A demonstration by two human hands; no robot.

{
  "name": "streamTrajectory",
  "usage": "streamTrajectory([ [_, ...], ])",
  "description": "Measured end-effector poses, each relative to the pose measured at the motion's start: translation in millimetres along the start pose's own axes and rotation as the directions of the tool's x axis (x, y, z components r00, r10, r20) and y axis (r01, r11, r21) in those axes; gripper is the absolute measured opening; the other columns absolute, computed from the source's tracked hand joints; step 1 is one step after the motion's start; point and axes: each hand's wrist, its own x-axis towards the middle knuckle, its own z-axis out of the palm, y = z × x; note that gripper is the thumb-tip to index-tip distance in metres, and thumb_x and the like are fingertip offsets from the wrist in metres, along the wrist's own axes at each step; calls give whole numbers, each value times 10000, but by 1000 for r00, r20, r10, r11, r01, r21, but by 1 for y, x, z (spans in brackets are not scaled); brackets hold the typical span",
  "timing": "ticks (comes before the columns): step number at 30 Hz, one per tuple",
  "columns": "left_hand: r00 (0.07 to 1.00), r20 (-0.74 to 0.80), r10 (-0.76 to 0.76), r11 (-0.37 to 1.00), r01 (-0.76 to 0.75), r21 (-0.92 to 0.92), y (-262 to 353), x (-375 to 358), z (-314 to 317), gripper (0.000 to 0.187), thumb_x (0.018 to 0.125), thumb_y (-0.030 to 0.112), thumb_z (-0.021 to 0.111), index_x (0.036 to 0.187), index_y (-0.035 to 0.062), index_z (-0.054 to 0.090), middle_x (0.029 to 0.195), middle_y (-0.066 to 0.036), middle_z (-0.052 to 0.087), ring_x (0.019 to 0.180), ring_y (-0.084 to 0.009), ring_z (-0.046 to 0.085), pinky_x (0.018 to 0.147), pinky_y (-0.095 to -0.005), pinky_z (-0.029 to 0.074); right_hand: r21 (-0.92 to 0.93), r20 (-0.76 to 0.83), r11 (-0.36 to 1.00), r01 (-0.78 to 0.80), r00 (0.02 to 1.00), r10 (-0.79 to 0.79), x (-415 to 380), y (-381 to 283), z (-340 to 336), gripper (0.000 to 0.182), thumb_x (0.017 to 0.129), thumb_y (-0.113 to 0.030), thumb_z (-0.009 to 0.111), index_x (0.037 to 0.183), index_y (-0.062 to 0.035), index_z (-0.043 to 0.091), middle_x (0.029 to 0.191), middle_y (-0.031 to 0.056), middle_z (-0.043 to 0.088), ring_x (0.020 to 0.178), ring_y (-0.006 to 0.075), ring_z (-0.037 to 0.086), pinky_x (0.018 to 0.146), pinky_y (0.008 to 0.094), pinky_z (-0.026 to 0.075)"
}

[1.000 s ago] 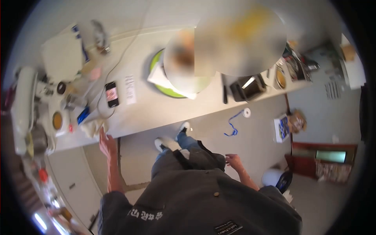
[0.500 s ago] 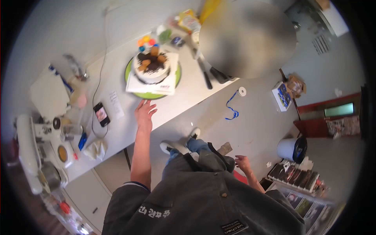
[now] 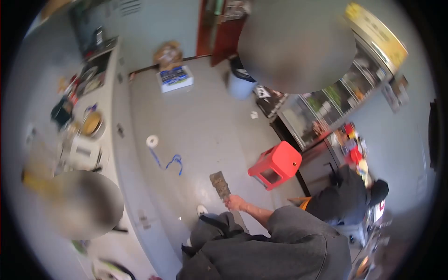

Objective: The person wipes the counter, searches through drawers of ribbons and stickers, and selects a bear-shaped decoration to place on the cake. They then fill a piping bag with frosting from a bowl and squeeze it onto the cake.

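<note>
My right hand (image 3: 235,203) hangs low in front of my body, its fingers loosely bent with nothing visible in them. In the picture it borders a flat brown piece (image 3: 219,183), which looks like cardboard on the floor; contact cannot be made out. My left hand is out of sight. At the lower left, a smeared white-and-green shape with a dark curved edge (image 3: 109,269) is cut off on the counter (image 3: 128,238).
A red stool (image 3: 279,161) stands on the floor ahead to the right. Blue ribbon (image 3: 169,163) trails from a white roll (image 3: 152,141). Another person in dark clothes (image 3: 343,196) is at the right, near a glass-front display cabinet (image 3: 322,107). A bin (image 3: 240,84) stands farther off.
My view has swung right, away from the cake on its green plate. My left hand, earlier at the plate's edge, has left view. The stool and the other person have come into view.
</note>
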Motion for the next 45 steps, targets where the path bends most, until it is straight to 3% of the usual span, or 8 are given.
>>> streamTrajectory([
  [3, 843, 513, 162, 839, 156, -522, 69, 87, 3, 357, 1023, 314, 583, 1170, 12, 701, 952, -150, 711, 829, -287, 698, 668, -442, 577, 183, -102, 977, -114, 986, 134, 6, 75, 3, 348, 916, -186, 612, 1217, -67, 742, 883, 96, 784, 744, 192, 760, 750, 366, 619],
  [7, 524, 824, 216, -62, 849, -524, 211, 215, -12, 409, 1017, 327, 579, 1225, -10, 682, 947, -153, 731, 806, -272, 716, 657, -416, 590, 455, -145, 799, -394, 852, 503, -13, 163, -5, 228, 918, -110, 613, 1059, -52, 782, 853, 84, 783, 682, 147, 747, 608, 322, 624],
  [10, 672, 608, 422, 430, 442, -787, 285, 327, -18, 428, 1020, 273, 549, 1319, -26, 612, 1000, -181, 737, 772, -268, 726, 629, -396, 594, 409, -179, 705, -580, 706, 685, -22, 208, -5, 215, 937, -125, 609, 1041, -63, 787, 802, 76, 779, 667, 157, 752, 606, 321, 627],
  [19, 611, 611, 503, 465, 404, -788, 426, 488, -43, 414, 965, 341, 644, 1133, -32, 710, 768, -153, 715, 676, -255, 694, 586, -403, 576, 660, -13, 527, -535, 693, 721, 40, 110, -63, 278, 950, -222, 630, 1135, -81, 783, 905, 104, 795, 720, 185, 767, 675, 344, 643],
  [23, 523, 328, 787, 448, -117, -886, 443, 525, 8, 472, 952, 400, 651, 1132, -33, 706, 809, -164, 736, 707, -311, 710, 656, -509, 582, 569, -2, 667, -481, 810, 586, 109, 79, -124, 334, 933, -258, 670, 1206, -91, 767, 963, 122, 792, 777, 187, 770, 715, 342, 645],
  [36, 388, 635, 668, 620, 182, -763, 835, 815, -54, 338, 976, 192, 532, 1208, -37, 623, 881, -190, 702, 719, -362, 704, 596, -474, 605, 922, -263, 379, -79, 590, 763, 240, 53, -385, 324, 1021, -215, 603, 1264, -28, 709, 952, 97, 781, 779, 167, 754, 657, 319, 617],
  [43, 616, 474, 629, 387, 280, -878, 1093, 912, -138, 332, 1003, 157, 449, 1227, -37, 597, 856, -225, 686, 631, -373, 690, 509, -439, 594, 516, 116, 488, -704, 622, 774, 320, 213, -287, 329, 876, -246, 722, 1115, -24, 766, 896, 128, 781, 727, 214, 770, 672, 361, 627],
  [45, 524, 574, 629, 445, 363, -819, 1148, 910, -128, 323, 1000, 183, 487, 1209, -32, 607, 836, -226, 686, 667, -358, 706, 527, -474, 598, 398, -241, 708, -584, 678, 694, 323, 216, -322, 267, 859, -236, 731, 1019, -29, 782, 830, 116, 773, 680, 204, 759, 651, 375, 621],
])
